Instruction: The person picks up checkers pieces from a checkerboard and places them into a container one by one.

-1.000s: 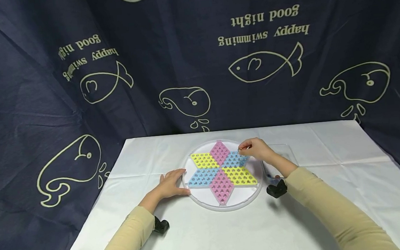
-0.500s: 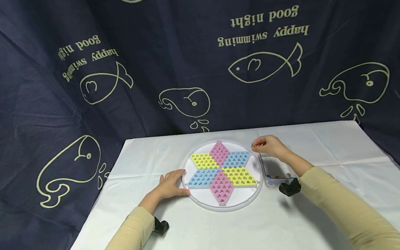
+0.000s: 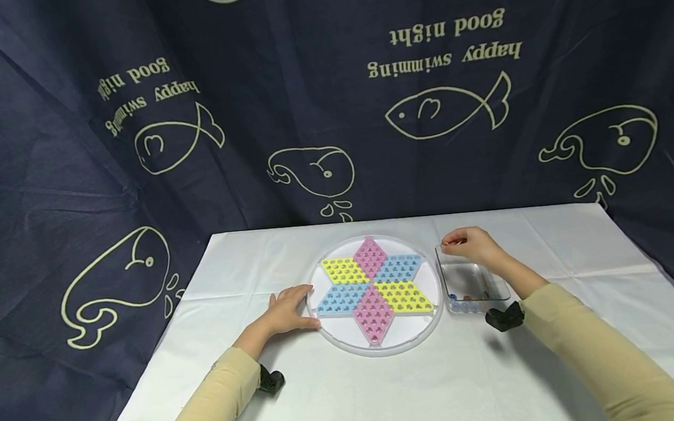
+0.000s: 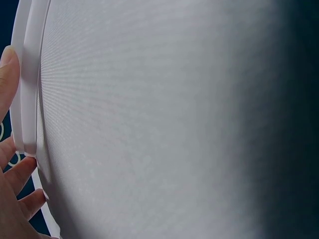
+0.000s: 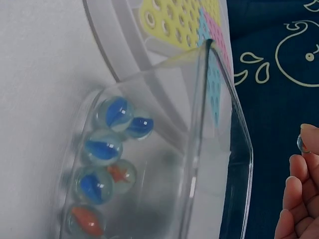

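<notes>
A round white Chinese checkers board [image 3: 338, 336] with a pink, yellow and blue star of holes lies on the table. My left hand [image 3: 285, 310] rests at its left edge, thumb and fingers spread and touching the rim [image 4: 31, 74]. In the right wrist view a clear glass marble [image 5: 301, 143] is pinched between the thumb and finger of my right hand [image 5: 301, 184]. That hand is above the far left corner of a clear plastic box [image 3: 478, 306]. Inside the box lie several marbles, some with blue swirls [image 5: 103, 147] and some with orange ones [image 5: 85, 220].
The box stands just right of the board. A white cloth [image 3: 354, 403] covers the table, and a dark blue curtain [image 3: 303, 93] with fish and whale drawings hangs behind its far edge.
My right hand has moved right, from the board's blue upper right point to above the box, with the marble still pinched. The left hand and the board have stayed put.
</notes>
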Demonstrator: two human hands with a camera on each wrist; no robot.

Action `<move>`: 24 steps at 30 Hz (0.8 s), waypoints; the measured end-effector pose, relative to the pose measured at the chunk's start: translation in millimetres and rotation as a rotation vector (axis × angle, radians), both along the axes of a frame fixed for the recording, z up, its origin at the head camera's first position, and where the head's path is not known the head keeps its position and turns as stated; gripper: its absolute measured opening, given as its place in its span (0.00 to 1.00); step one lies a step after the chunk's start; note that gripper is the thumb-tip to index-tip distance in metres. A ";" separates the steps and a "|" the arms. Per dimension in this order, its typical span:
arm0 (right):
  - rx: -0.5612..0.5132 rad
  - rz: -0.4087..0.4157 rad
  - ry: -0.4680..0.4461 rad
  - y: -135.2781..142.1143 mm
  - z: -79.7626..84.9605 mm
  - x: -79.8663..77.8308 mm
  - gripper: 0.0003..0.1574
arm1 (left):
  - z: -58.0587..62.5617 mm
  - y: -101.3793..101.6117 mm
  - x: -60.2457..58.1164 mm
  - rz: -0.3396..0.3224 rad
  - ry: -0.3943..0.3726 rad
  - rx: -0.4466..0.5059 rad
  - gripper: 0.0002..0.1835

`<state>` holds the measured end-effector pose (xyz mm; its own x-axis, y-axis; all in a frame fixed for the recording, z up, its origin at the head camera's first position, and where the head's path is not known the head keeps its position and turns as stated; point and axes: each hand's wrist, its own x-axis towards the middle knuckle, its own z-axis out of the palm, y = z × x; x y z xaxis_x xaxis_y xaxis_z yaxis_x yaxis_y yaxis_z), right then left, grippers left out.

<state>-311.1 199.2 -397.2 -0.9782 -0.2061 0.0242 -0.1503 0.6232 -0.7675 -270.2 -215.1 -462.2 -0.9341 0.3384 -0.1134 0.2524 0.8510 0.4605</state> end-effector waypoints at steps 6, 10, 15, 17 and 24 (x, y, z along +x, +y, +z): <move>0.007 -0.010 -0.001 9.7 -1.1 2.4 0.22 | -0.6 -0.2 0.0 -0.002 -0.002 0.007 0.49; 0.019 -0.019 -0.005 16.0 -0.7 5.0 0.22 | -0.1 0.0 0.4 -0.002 -0.002 0.008 0.49; 0.027 -0.031 -0.004 23.6 -1.7 8.5 0.22 | 0.4 0.4 0.5 -0.003 -0.003 0.006 0.49; 0.029 -0.033 -0.001 26.9 -3.3 9.0 0.21 | 0.2 0.4 0.3 -0.002 -0.003 0.006 0.49; 0.042 -0.026 0.012 36.8 -9.5 9.1 0.20 | -1.5 -0.7 -1.0 -0.003 0.001 0.004 0.50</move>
<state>-302.0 236.0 -406.7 -0.9831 -0.1812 0.0274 -0.1420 0.6587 -0.7389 -271.1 -215.8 -463.8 -0.9331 0.3420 -0.1109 0.2558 0.8484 0.4634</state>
